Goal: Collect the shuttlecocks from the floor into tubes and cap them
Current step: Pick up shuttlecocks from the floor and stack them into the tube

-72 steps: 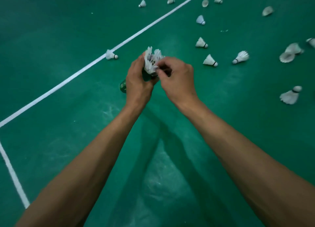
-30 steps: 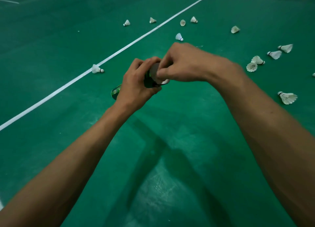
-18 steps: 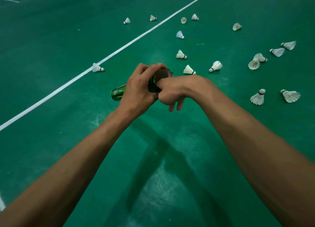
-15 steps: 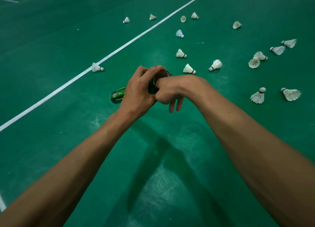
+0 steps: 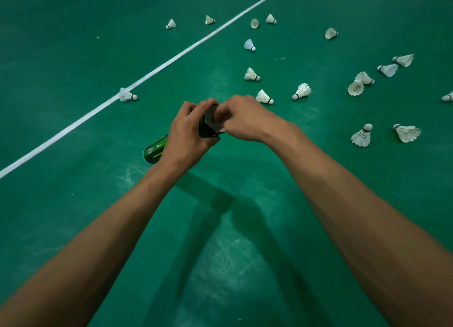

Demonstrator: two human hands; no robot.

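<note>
At the far left a lone shuttlecock (image 5: 127, 95) lies on the white court line (image 5: 73, 128), well apart from the rest and easy to overlook on a sweep. The left grip (image 5: 188, 135) is wrapped around the green tube (image 5: 155, 150), which is held tilted above the floor (image 5: 73, 204) with its far end low and to the left. If that clasp loosens while the mouth is being worked, the tube could slip or twist away. At the mouth (image 5: 211, 117) the right grip (image 5: 245, 120) has its fingers curled in against the rim, with a scrap of white showing beneath; I cannot tell what, if anything, it pinches. Pressing hard or off-axis there would likely crush feathers or jam the stack. To the right many shuttlecocks (image 5: 361, 137) lie scattered on the floor, so one tube may well not take them all.
</note>
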